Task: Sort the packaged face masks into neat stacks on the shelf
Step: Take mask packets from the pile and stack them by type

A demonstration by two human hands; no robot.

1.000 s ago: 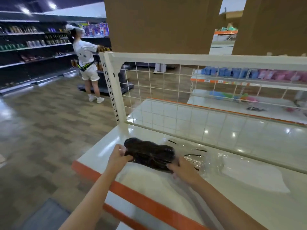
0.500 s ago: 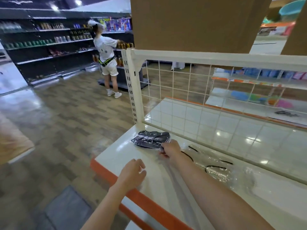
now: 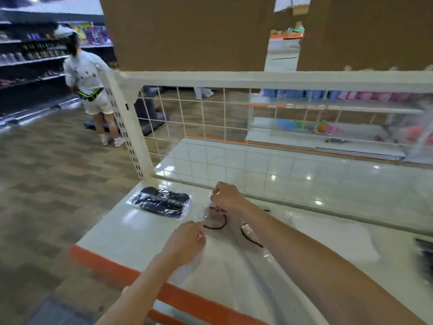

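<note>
Head view: white shelf w/ orange front edge. Pack of black masks lies flat at the shelf's far-left corner, just inside the wire grid back. Right of it, a clear pack w/ black ear loops, approx mid-shelf. Left hand pinches that pack's near-left edge, fingers curled; right hand pinches its far edge, thumb & finger together. Another dark pack at right edge, blurred. A person in white stands in the aisle, far left.
</note>
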